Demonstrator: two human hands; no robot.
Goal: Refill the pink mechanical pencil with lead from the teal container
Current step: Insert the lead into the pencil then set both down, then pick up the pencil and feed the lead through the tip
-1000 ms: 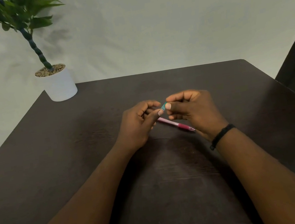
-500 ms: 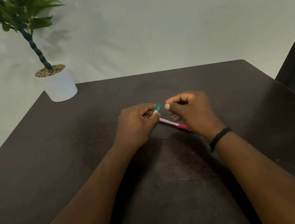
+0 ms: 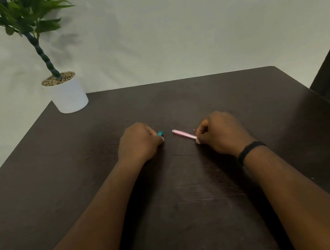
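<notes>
Dark bench (image 3: 197,217) bearing a potted plant (image 3: 67,93) at its far left corner. Left hand (image 3: 138,143), fisted, grips the teal container (image 3: 160,134); right hand (image 3: 222,132) pinches one end of the pink mechanical pencil (image 3: 183,134). A thin lead (image 3: 182,154) lies on the bench between the hands.
</notes>
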